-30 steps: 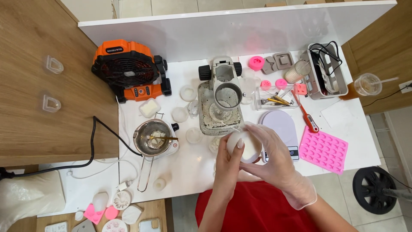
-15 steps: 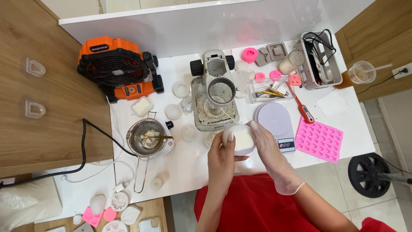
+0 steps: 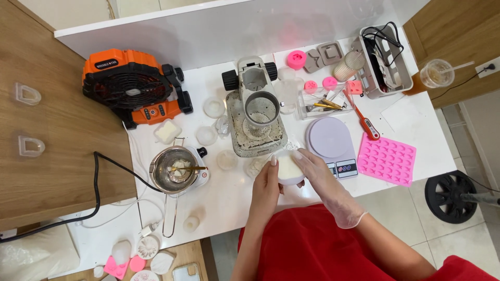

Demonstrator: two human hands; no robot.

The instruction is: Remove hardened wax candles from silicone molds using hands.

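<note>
Spanning the scene, the white table (image 3: 229, 208) carries an orange fan (image 3: 130, 86) at ten o'clock; near six o'clock, the bare left hand (image 3: 266, 186) and gloved right hand (image 3: 319, 176) cup a white round mould (image 3: 289, 170) between them.

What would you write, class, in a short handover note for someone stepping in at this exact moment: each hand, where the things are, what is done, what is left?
Left hand: bare, gripping the near-left side of the small round white container.
Right hand: in a thin clear glove, cupped over the container's right side.
The container is held at the front edge of the white table, beside the round lilac kitchen scale.
The steel pot with white lumps sits to the left; the pink silicone mould tray looks unfilled.
Done: container in hand. Left: setting it down.
</note>
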